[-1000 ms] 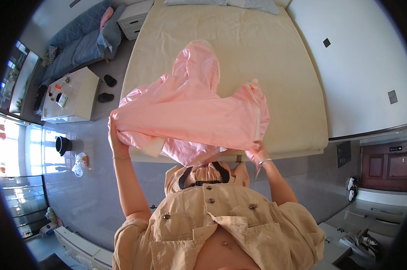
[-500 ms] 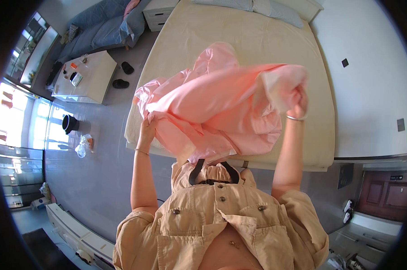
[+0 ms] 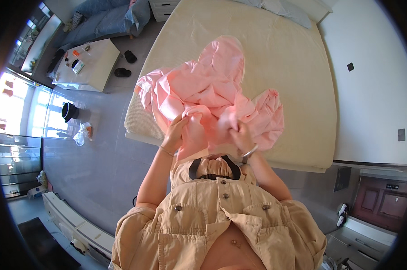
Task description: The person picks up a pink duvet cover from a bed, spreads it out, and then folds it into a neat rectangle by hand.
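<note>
A pink hooded garment (image 3: 212, 90) hangs bunched in front of me above the near edge of a cream bed (image 3: 284, 58). My left hand (image 3: 176, 130) grips a fold of the pink cloth at its lower middle. Close beside it, my right hand (image 3: 240, 135), with a bracelet on the wrist, holds another fold. The hood points up toward the far end of the bed, and a sleeve droops to the right.
A white low table (image 3: 95, 63) with small items stands to the left, with dark slippers (image 3: 122, 72) on the grey floor beside it. A blue sofa (image 3: 104, 18) is at the far left. A black pot (image 3: 69, 111) and a plastic bag (image 3: 83, 134) sit by the window.
My hands were wide apart, holding the garment spread out, then raised. Now they have come together in the middle, and the cloth is gathered and bunched between them.
</note>
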Motion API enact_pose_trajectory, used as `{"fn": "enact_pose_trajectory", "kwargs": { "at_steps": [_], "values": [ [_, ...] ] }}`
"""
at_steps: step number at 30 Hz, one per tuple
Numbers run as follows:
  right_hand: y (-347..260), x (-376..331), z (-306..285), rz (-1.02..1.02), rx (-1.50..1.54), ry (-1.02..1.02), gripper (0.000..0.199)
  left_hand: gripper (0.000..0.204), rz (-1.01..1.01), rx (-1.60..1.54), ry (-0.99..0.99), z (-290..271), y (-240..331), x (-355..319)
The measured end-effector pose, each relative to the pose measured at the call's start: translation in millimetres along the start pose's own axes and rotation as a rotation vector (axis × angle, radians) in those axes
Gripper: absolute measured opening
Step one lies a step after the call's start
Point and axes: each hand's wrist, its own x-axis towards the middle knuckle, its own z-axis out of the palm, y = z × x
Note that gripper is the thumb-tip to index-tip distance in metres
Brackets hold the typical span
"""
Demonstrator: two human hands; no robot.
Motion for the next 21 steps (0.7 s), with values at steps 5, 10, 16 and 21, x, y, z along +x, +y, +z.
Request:
{"fn": "enact_pose_trajectory", "kwargs": {
  "at_steps": [5,10,16,21],
  "values": [
    [-18.0,-12.2,38.6,0.027,0.137,0.068,0.009,0.029,-0.125,-0.381,0.114,18.8,-11.2,22.5],
    [-7.7,-21.9,51.1,-0.142,0.014,0.103,0.014,0.033,-0.112,-0.513,0.085,28.5,-21.0,29.1],
    [-30.7,-45.9,74.4,-0.296,-0.051,-0.034,0.055,0.034,-0.054,-0.541,0.249,39.2,-22.9,32.8],
    [-23.1,-42.1,81.8,-0.253,-0.133,-0.049,0.064,0.037,-0.047,-0.539,0.225,50.1,-19.6,31.4]
  ]
}}
